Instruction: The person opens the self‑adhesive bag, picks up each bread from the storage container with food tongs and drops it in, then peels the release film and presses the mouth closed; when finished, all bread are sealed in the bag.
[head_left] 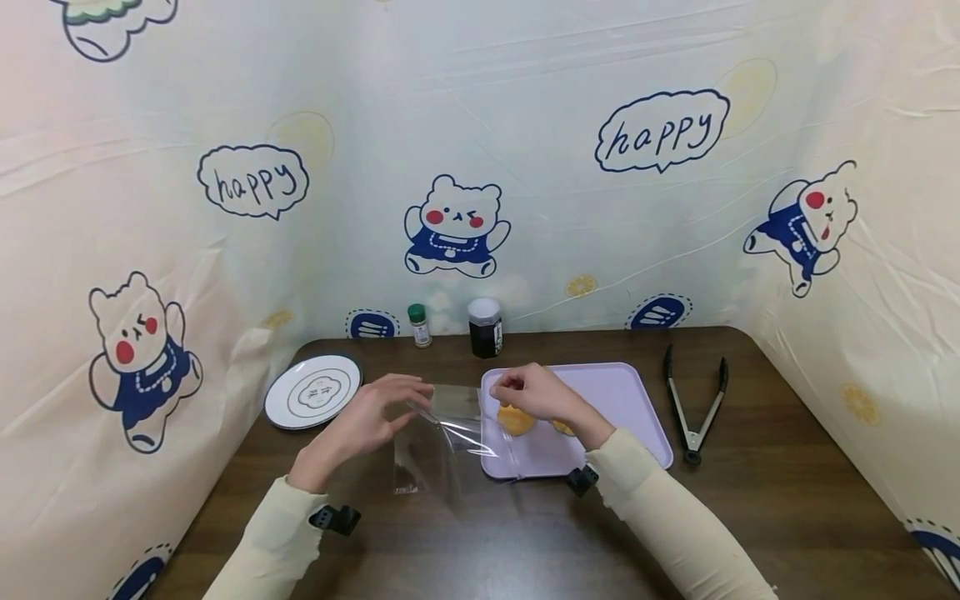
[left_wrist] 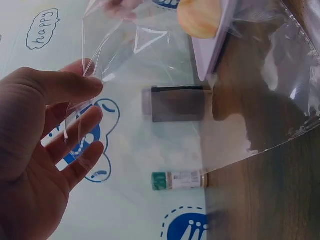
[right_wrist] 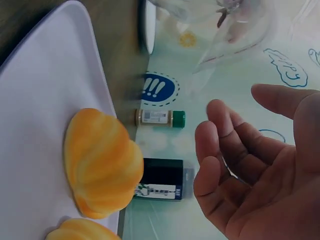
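Observation:
A clear plastic bag (head_left: pixel 450 450) hangs over the table, its upper edge pinched between the thumb and index finger of my left hand (head_left: pixel 366 421). In the left wrist view the other fingers of that hand are spread behind the film. My right hand (head_left: pixel 538 393) is above the lilac tray (head_left: pixel 611 387), fingers loosely bent and thumb apart, with nothing between them in the right wrist view. Below it, a yellow-orange shell-shaped bread roll (right_wrist: pixel 102 165) lies on the tray. Part of a second roll (right_wrist: pixel 82 231) shows beside it.
At the back of the table stand a small green-capped shaker bottle (head_left: pixel 420 327) and a dark jar (head_left: pixel 486 333) with a whitish lid. A white plate (head_left: pixel 281 406) lies at the left. Black-tipped metal tongs (head_left: pixel 678 412) lie spread right of the tray. Printed cloth surrounds the table.

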